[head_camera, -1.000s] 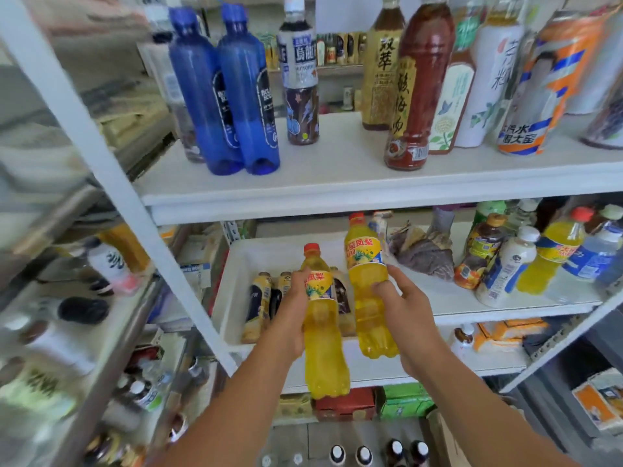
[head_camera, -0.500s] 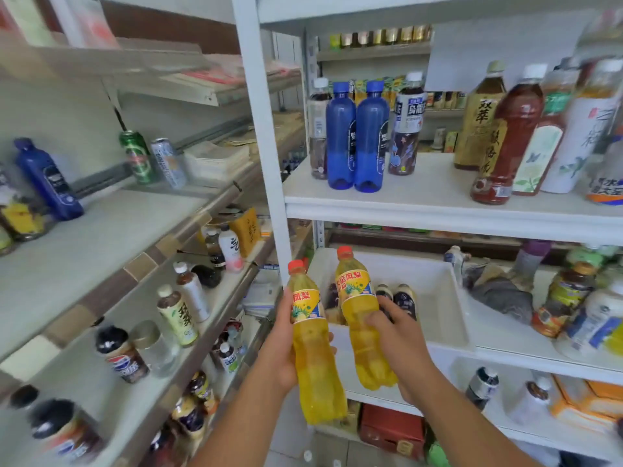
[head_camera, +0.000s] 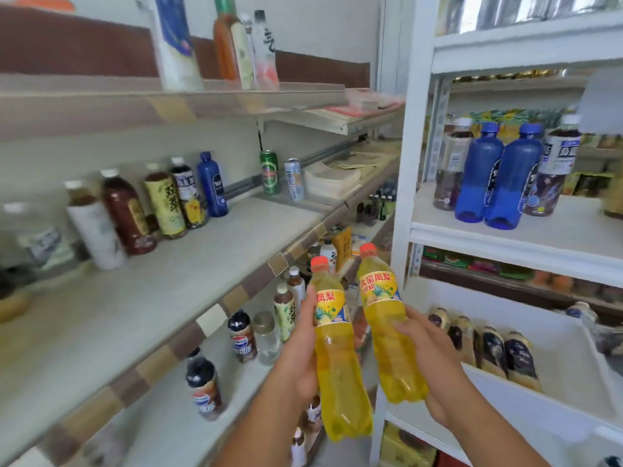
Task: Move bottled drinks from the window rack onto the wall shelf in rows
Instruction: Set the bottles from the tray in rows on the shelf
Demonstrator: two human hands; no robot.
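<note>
- Yellow drink fills both bottles: the left hand (head_camera: 298, 352) is wrapped round the left bottle (head_camera: 333, 365) and the right hand (head_camera: 435, 362) round the right bottle (head_camera: 387, 335), caps up, close together in the air.
- Step in hand, I judge: taking the pair from the window rack (head_camera: 403, 163) to the wall shelf (head_camera: 209, 281).
- Next calls for reaching up and left of the fingers, then standing each bottle beside the row of bottles (head_camera: 161, 203) at the back.
- Shelf top is pale and flat, with bare room left of the fingers.
</note>
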